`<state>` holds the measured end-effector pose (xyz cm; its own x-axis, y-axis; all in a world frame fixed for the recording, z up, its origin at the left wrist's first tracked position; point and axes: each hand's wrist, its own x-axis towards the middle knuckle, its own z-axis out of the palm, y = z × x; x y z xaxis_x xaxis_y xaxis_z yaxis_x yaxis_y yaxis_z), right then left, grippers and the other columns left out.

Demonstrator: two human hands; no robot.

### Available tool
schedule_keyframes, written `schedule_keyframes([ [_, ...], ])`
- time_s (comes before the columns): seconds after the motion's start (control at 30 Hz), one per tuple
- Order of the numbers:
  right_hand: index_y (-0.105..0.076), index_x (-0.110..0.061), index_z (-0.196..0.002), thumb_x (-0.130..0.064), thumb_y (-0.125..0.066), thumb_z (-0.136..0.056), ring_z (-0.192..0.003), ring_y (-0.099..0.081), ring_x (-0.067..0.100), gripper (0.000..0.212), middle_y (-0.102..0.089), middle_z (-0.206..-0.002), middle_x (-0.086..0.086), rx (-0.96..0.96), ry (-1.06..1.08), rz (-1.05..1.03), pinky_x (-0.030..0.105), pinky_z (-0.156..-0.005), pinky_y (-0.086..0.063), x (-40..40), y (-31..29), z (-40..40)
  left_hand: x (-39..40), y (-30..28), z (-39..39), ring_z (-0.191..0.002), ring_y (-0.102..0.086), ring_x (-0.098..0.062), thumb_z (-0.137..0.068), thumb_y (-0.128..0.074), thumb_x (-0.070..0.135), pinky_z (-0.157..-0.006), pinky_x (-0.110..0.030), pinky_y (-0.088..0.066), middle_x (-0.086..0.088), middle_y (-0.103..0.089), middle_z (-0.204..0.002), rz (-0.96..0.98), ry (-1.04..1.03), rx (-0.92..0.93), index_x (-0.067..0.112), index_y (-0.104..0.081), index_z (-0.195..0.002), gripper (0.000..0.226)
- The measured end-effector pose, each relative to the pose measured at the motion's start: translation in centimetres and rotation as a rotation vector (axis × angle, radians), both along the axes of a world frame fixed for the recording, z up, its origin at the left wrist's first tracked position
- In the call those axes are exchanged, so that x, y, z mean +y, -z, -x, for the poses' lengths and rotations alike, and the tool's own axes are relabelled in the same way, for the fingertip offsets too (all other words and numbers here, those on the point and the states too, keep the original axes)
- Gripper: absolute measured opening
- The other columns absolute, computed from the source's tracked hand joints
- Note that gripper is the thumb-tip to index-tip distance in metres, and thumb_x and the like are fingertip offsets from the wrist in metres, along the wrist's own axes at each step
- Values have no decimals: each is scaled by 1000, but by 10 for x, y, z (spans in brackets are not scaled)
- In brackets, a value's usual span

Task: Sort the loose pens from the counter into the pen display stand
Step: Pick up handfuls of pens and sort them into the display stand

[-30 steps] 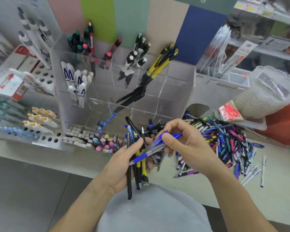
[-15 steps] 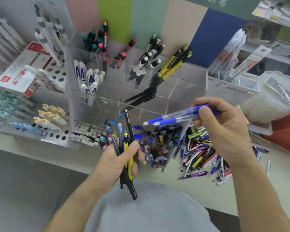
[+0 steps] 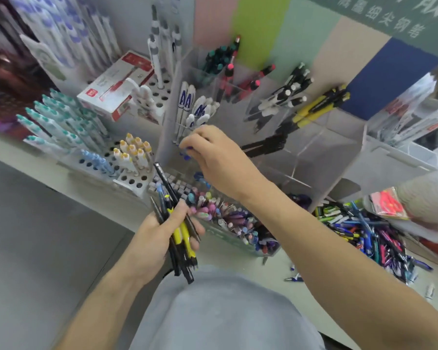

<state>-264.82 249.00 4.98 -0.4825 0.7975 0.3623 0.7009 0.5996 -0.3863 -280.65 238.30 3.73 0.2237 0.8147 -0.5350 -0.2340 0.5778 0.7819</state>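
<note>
My left hand (image 3: 154,241) grips a bundle of black and yellow pens (image 3: 181,236), held upright in front of the stand. My right hand (image 3: 220,160) reaches over a low left compartment of the clear acrylic display stand (image 3: 314,152). Its curled fingertips pinch the tops of the blue pens (image 3: 187,154), which point down into that compartment; motion blur hides the exact grip. The stand's upper compartments hold white, red, black-and-white and yellow-black pens. A pile of loose pens (image 3: 364,231) lies on the counter (image 3: 276,271) at the right.
A clear tray of pastel and purple pens (image 3: 228,221) stands just in front of the stand. White holed racks with teal-capped pens (image 3: 68,122) and a red-and-white box (image 3: 116,84) fill the left. Boxed pens and a plastic stack (image 3: 425,195) sit on the right.
My right hand has carried the blue pens from the loose pile leftward and down onto the stand's low left compartment. The left hand has kept its bundle. The view has swung left.
</note>
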Motion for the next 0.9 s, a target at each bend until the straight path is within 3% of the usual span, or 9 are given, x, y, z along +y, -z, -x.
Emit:
schedule_keyframes([
  [0.1, -66, -1, -113, -5, -58, -99, -94, -60, 39, 17, -61, -109, 18, -238, -36, 115, 50, -76, -53, 14, 7, 11, -3, 5, 1, -60, -58, -30, -97, -52, 33, -62, -38, -54, -20, -67, -80, 65, -12, -55, 7, -59, -91, 28],
  [0.2, -60, -7, -130, -9, -61, -99, -94, -62, 37, 32, -55, -127, 17, -298, 28, 171, 49, -80, -54, 5, 4, 10, -5, 7, -1, -66, -62, -31, -95, -54, 35, -65, -38, -56, -20, -67, -79, 110, -3, -87, 8, -60, -90, 28],
  [0.3, -63, -8, -129, -13, -62, -100, -91, -63, 23, 30, -58, -120, 11, -27, 102, 180, 35, -81, -53, -29, -9, 4, -8, 7, -6, -70, -66, -34, -96, -54, 32, -66, -43, -60, -20, -65, -77, 105, 24, -142, 6, -65, -88, 29],
  [0.37, -61, -15, -133, -25, -59, -102, -84, -60, 8, 33, -63, -110, 2, 182, 154, 404, 23, -80, -49, -52, -20, -5, -9, 4, -12, -64, -65, -35, -96, -57, 28, -61, -42, -57, -20, -63, -76, 108, 103, -240, 7, -65, -85, 25],
  [0.43, -53, -26, -141, -38, -59, -101, -80, -61, 2, 43, -65, -110, -7, 237, 172, 677, 20, -79, -49, -66, -23, -18, -10, 3, -17, -61, -64, -32, -95, -62, 24, -59, -40, -55, -17, -63, -78, 100, 210, -307, 7, -64, -88, 19],
  [0.57, -64, -28, -123, -34, -73, -93, -82, -66, 24, 32, -69, -92, 2, 377, 275, 753, 47, -81, -57, -81, -18, -45, -10, -1, -32, -64, -64, -34, -96, -61, 15, -61, -42, -56, -17, -63, -85, 113, 362, -350, 0, -59, -107, 18],
  [0.63, -66, -23, -112, -26, -79, -88, -73, -66, 30, 28, -69, -88, 11, 520, 343, 757, 53, -71, -59, -90, -23, -60, -11, -3, -41, -67, -66, -35, -96, -60, 16, -63, -44, -58, -19, -66, -87, 162, 360, -326, -1, -62, -106, 20],
  [0.73, -57, -10, -94, -12, -83, -82, -57, -65, 28, 28, -67, -76, 16, 743, 458, 743, 44, -54, -58, -109, -39, -86, -15, -3, -50, -68, -67, -35, -94, -53, 26, -64, -44, -59, -20, -68, -91, 185, 329, -277, -2, -63, -110, 34],
  [0.9, -48, -1, -77, 3, -78, -81, -59, -69, 29, 30, -71, -76, 15, 936, 582, 658, 35, -59, -59, -152, -49, -113, -18, 0, -57, -62, -57, -28, -94, -50, 43, -64, -40, -56, -13, -60, -83, 245, 197, -351, 4, -57, -109, 42],
])
